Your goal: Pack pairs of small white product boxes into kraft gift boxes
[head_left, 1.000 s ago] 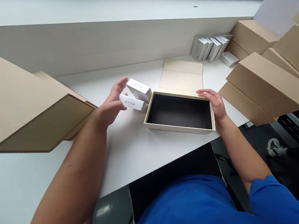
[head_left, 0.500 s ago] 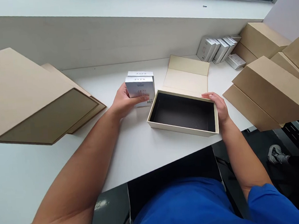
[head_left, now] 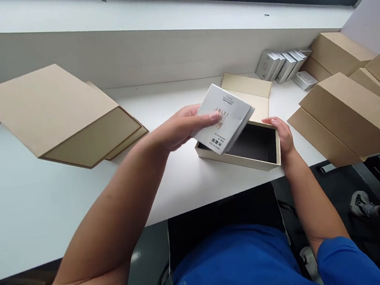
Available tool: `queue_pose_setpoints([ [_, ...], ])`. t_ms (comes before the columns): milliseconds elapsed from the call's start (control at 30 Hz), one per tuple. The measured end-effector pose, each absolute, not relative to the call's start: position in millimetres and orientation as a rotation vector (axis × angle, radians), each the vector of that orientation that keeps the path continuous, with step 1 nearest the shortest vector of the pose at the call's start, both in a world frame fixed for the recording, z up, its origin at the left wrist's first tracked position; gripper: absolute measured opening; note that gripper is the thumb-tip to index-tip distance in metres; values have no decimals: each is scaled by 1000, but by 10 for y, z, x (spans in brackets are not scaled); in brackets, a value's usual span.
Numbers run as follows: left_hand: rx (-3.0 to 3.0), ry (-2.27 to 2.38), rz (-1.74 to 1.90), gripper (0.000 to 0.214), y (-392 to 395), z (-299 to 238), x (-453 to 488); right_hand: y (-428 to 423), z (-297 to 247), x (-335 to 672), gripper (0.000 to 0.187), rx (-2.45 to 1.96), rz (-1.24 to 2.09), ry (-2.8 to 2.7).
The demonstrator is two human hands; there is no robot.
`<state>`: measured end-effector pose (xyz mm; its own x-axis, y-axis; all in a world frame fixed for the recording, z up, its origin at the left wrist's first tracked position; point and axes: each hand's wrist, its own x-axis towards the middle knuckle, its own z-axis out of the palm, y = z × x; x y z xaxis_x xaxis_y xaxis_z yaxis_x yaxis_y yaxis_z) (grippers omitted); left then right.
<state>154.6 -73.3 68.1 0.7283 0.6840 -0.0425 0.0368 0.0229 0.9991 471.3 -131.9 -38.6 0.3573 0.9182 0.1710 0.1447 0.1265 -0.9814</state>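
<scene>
My left hand (head_left: 185,125) is closed around a pair of flat white tea cartons (head_left: 222,118), thumb across the printed face. The cartons are tilted above the left part of a beige gift box (head_left: 244,161) and hide some of it. That box lies with its lid (head_left: 249,85) folded back towards the wall, and the black inside that shows holds nothing. At the box's right end, my right hand (head_left: 283,137) grips the wall, with fingers over the back corner.
Large beige boxes (head_left: 52,109) stand on the table at left. Several white cartons (head_left: 279,67) lean in a row at the back right, with one carton (head_left: 304,80) lying in front. More beige boxes (head_left: 349,117) fill the right side. A person's shoe (head_left: 361,203) shows on the floor.
My left hand has lifted the two tea cartons off the table and carried them right, over the gift box, tilting them. My right hand stays on the box. The view has shifted slightly.
</scene>
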Motion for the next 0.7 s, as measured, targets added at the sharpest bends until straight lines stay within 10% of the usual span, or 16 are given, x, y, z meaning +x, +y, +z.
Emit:
queue_pose_setpoints([
  [700, 1777, 1005, 241, 43, -863, 965, 2032, -1330, -595, 4708, 84, -1162, 975, -1057],
])
